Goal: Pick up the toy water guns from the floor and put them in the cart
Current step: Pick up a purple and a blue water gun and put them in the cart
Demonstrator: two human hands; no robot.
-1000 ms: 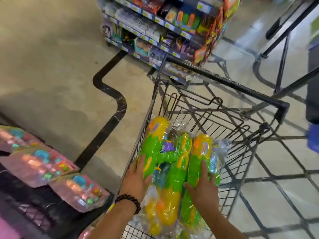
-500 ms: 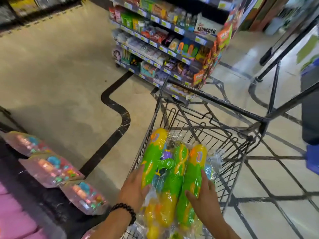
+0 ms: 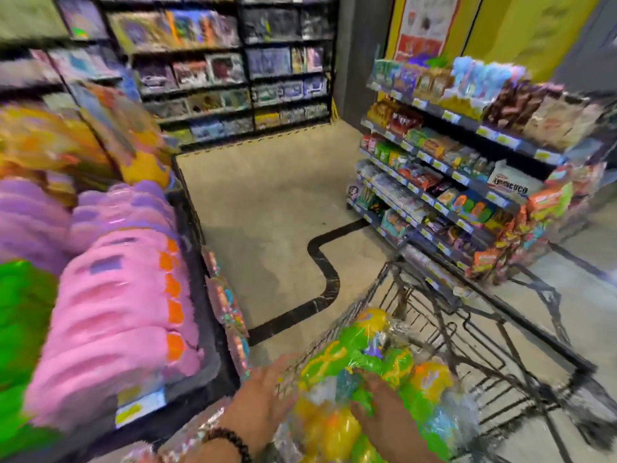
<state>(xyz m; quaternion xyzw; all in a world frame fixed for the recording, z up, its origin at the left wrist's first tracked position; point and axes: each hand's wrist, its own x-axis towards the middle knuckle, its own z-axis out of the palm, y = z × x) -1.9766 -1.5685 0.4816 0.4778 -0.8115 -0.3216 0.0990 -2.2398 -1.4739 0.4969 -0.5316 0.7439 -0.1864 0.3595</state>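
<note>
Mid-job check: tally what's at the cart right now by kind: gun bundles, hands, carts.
Bagged water gun bundle: 1 (too blurred to count the guns)
Hands on it: 2, left hand and right hand
Cart: 1
Total: 4

Beige floor [image 3: 267,208] with black stripe [image 3: 325,272]; snack rack [image 3: 467,168] right; dark shelves [image 3: 233,68] behind.

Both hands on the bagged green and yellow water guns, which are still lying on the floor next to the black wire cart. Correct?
Not quite. The head view shows the bagged green and yellow water guns inside the black wire cart, not on the floor. Left hand and right hand are both on them.
</note>
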